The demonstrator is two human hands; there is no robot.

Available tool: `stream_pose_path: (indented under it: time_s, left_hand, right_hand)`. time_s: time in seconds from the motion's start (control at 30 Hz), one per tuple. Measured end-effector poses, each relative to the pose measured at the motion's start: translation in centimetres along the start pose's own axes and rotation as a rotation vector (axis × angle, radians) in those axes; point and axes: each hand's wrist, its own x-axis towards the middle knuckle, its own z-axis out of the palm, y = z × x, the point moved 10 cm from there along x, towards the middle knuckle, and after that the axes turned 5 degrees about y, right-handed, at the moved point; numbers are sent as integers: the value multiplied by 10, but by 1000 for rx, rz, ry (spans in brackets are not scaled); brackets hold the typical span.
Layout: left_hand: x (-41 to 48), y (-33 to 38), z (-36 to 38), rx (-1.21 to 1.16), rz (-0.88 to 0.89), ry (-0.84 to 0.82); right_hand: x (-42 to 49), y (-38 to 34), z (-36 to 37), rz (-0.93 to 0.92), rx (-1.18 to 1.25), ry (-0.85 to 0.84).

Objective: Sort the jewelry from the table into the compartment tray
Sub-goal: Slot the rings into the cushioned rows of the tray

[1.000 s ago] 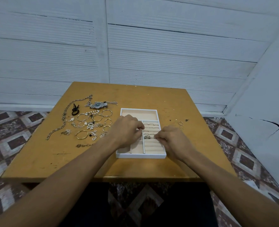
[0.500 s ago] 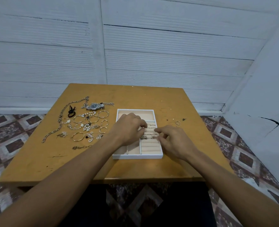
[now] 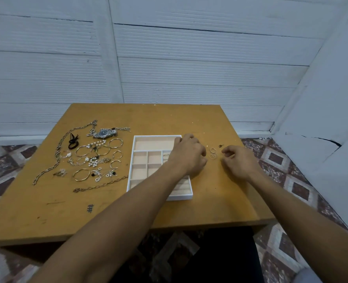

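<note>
Left grip (image 3: 188, 156) sits curled over the compartment tray (image 3: 130, 174) while right grip (image 3: 240, 162) hangs released beside three loose rings (image 3: 212, 154).
Left grip's knuckles face up and its fingers curl down over the tray's far right part, hiding what lies beneath, so whether it grasps anything cannot be told; a small pale ring (image 3: 166, 154) shows in the tray just left of its knuckles. Right grip is over the bench (image 3: 169, 119) right of the tray, fingers loosely curled, tips just right of the three rings, which lie between the two grips. Well left of the left grip, beyond the tray, unsorted jewelry is spread: a wristwatch (image 3: 104, 133), a long chain (image 3: 60, 152), bangles (image 3: 83, 174), pearl pieces (image 3: 93, 160) and a black hair tie (image 3: 73, 140).
</note>
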Motion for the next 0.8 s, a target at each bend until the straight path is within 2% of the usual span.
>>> stream_pose_path:
  time_s: [0.27,0.8]
  left_hand:
    - [21,5,25,8,-86,3]
    - [38,9,38,-50,-111,-45]
  right_hand:
    - [16,4,14,14,28,-43]
    - [18,8,16,41,115,-78]
